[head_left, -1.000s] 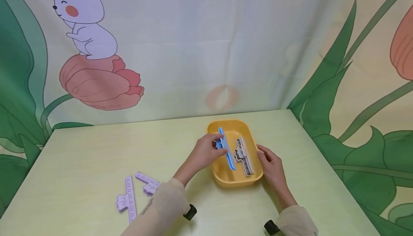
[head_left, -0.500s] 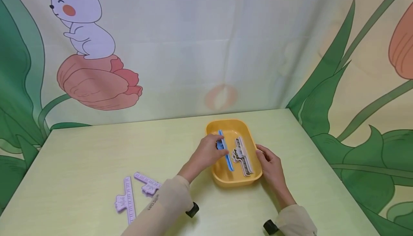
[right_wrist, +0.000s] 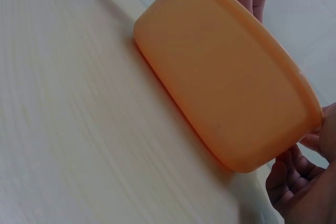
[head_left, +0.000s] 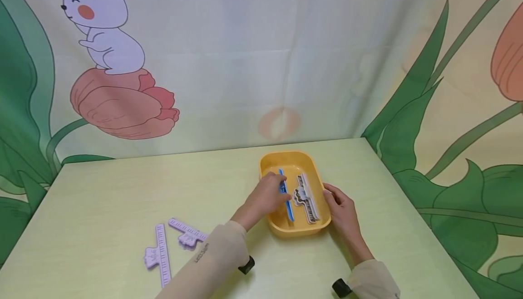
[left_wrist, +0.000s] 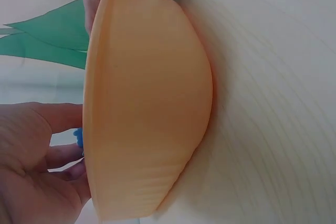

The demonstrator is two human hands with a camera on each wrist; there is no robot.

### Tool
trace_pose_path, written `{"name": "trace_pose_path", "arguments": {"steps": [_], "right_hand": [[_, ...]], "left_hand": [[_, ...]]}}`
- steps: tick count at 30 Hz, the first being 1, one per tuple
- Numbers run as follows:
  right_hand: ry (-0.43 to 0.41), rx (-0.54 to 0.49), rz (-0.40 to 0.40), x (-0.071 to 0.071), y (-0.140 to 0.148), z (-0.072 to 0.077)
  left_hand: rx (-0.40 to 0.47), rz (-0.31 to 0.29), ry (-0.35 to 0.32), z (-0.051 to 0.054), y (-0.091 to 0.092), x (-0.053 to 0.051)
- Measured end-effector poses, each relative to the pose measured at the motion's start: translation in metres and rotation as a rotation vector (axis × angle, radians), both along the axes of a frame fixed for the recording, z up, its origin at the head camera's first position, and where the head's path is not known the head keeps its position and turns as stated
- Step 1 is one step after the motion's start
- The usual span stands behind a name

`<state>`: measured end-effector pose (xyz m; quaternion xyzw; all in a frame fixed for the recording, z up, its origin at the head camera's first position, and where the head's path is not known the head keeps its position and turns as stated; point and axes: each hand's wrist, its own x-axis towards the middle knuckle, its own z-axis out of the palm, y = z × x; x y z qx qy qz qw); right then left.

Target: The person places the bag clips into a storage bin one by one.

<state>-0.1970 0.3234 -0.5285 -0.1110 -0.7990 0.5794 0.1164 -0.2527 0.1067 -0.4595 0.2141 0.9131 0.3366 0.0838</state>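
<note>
My left hand (head_left: 264, 194) reaches over the near-left rim of a yellow plastic tray (head_left: 298, 234). Between thumb and fingers it pinches a long blue ruler-style clip (head_left: 289, 212), low inside the tray. Only a bit of the blue clip (left_wrist: 79, 137) shows past the rim in the left wrist view. Beside it in the tray lies a white clip with black ruler markings (head_left: 307, 200). At the right side, my right hand (head_left: 344, 210) holds the tray's edge, its thumb at the rim. The right wrist view shows that hand's fingers (right_wrist: 294, 174) curled under the rim.
Two lilac ruler-style clips, one upright (head_left: 163, 253) and one slanted (head_left: 189, 235), lie on the pale table (head_left: 102, 213) left of the tray. My left sleeve (head_left: 220, 256) partly covers the slanted one. A printed curtain (head_left: 229, 63) hangs behind the table.
My left hand has lowered the blue clip deeper into the tray, shifting it slightly towards me. The right hand keeps its hold on the tray's edge.
</note>
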Motion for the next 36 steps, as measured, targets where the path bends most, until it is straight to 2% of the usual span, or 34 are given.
{"name": "trace_pose_path", "arguments": {"steps": [5,12,18,26,30,36], "right_hand": [[0.0,-0.016,-0.005,0.001,0.0,0.001],[0.0,-0.018,-0.008,0.001,0.0,0.002],[0.014,-0.014,-0.008,0.0,0.0,0.0],[0.016,-0.027,-0.004,0.0,-0.001,-0.001],[0.018,-0.041,0.001,0.0,-0.002,0.0],[0.014,-0.034,0.007,0.001,-0.001,0.0]], "left_hand": [[-0.033,-0.014,0.019,-0.003,0.005,-0.002],[-0.053,-0.015,-0.008,-0.002,0.009,-0.003],[-0.063,-0.013,0.01,-0.004,0.011,-0.005],[-0.073,-0.002,-0.002,-0.006,0.012,-0.005],[-0.072,-0.003,0.03,-0.005,0.01,-0.004],[-0.01,-0.015,0.096,0.001,0.005,-0.002]]}}
